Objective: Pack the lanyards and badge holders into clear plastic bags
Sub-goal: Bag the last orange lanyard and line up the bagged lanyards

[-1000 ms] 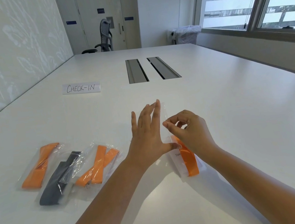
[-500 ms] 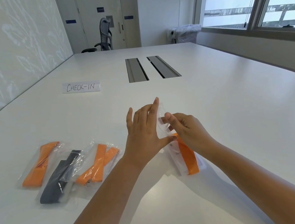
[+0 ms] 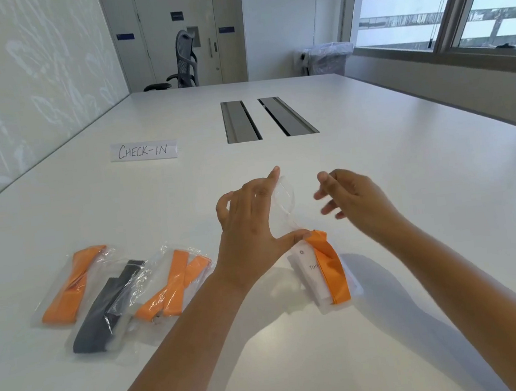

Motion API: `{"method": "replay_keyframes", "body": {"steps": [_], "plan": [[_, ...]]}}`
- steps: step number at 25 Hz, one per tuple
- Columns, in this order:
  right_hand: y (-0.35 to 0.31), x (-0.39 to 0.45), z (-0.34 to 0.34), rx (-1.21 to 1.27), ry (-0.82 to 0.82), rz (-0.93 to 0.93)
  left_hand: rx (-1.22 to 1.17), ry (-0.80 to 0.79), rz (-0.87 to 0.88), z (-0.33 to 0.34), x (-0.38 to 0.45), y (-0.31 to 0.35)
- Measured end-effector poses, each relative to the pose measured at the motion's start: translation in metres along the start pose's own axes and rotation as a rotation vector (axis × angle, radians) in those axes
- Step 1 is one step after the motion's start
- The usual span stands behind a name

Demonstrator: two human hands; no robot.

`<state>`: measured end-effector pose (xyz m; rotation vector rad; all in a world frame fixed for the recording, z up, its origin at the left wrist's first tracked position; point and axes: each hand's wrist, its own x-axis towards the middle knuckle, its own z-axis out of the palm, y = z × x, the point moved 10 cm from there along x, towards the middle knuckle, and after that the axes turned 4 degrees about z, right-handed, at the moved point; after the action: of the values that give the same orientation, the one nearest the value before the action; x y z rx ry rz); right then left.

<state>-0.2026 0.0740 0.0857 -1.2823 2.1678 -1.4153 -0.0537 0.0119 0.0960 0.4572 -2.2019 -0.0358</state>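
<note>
My left hand [image 3: 250, 228] holds a clear plastic bag [image 3: 286, 205] by its upper part, thumb pressed near the bag's middle. Inside the bag's lower end sit an orange lanyard [image 3: 331, 267] and a white badge holder [image 3: 307, 273], resting on the white table [image 3: 409, 178]. My right hand [image 3: 353, 197] hovers just right of the bag's open top, fingers apart and blurred, holding nothing. To the left lie three packed bags: an orange lanyard [image 3: 71, 287], a dark lanyard [image 3: 109, 308], and another orange lanyard [image 3: 173, 285].
A "CHECK-IN" paper sign [image 3: 144, 151] stands further back on the left. Two grey cable hatches [image 3: 267, 117] are set in the table's middle. An office chair [image 3: 183, 60] and a lined bin [image 3: 327, 57] stand beyond the far edge.
My right hand let go of the bag's top and moved away to the right, opening its fingers. My left hand keeps hold of the bag.
</note>
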Motion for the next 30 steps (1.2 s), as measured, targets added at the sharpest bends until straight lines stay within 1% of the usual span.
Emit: {"method": "replay_keyframes", "body": {"steps": [1,2,4,5,6,7,8,10,14,15,17,20,22,24,27,30], "plan": [[0.010,0.005,-0.006,-0.167,-0.057,0.058,-0.010,-0.019,-0.014,0.001,0.000,-0.002],[0.027,0.006,-0.007,-0.310,-0.179,0.165,-0.023,-0.045,-0.032,0.003,0.000,-0.005],[0.069,-0.010,-0.001,-0.461,-0.507,0.448,-0.042,-0.086,-0.070,0.007,-0.001,-0.010],[0.084,-0.021,0.002,-0.509,-0.639,0.532,-0.047,-0.095,-0.082,0.009,-0.001,-0.012],[0.092,-0.030,0.006,-0.540,-0.729,0.562,-0.049,-0.098,-0.090,0.010,-0.001,-0.013],[0.096,-0.034,0.011,-0.544,-0.770,0.564,-0.049,-0.096,-0.095,0.010,-0.002,-0.015],[0.099,-0.036,0.016,-0.527,-0.776,0.560,-0.048,-0.095,-0.095,0.011,-0.002,-0.016],[0.100,-0.035,0.024,-0.471,-0.734,0.547,-0.053,-0.101,-0.085,0.014,-0.004,-0.016],[0.099,-0.029,0.035,-0.478,-0.691,0.497,-0.045,-0.102,-0.070,0.016,-0.005,-0.014],[0.097,-0.028,0.035,-0.448,-0.673,0.504,-0.038,-0.095,-0.069,0.016,-0.006,-0.015],[0.096,-0.025,0.028,-0.264,-0.603,0.542,-0.016,-0.082,-0.076,0.016,-0.006,-0.018],[0.103,-0.023,0.015,0.178,-0.432,0.677,0.097,-0.072,-0.110,0.016,-0.007,-0.026],[0.114,-0.022,0.010,0.487,-0.296,0.773,0.188,-0.144,-0.128,0.024,-0.008,-0.033],[0.118,-0.016,0.004,0.683,-0.181,0.764,0.238,-0.229,-0.129,0.034,-0.011,-0.038],[0.114,-0.005,-0.006,0.787,-0.092,0.666,0.218,-0.287,-0.133,0.044,-0.013,-0.041],[0.111,-0.001,-0.004,0.753,-0.108,0.606,0.181,-0.284,-0.109,0.045,-0.013,-0.035]]}}
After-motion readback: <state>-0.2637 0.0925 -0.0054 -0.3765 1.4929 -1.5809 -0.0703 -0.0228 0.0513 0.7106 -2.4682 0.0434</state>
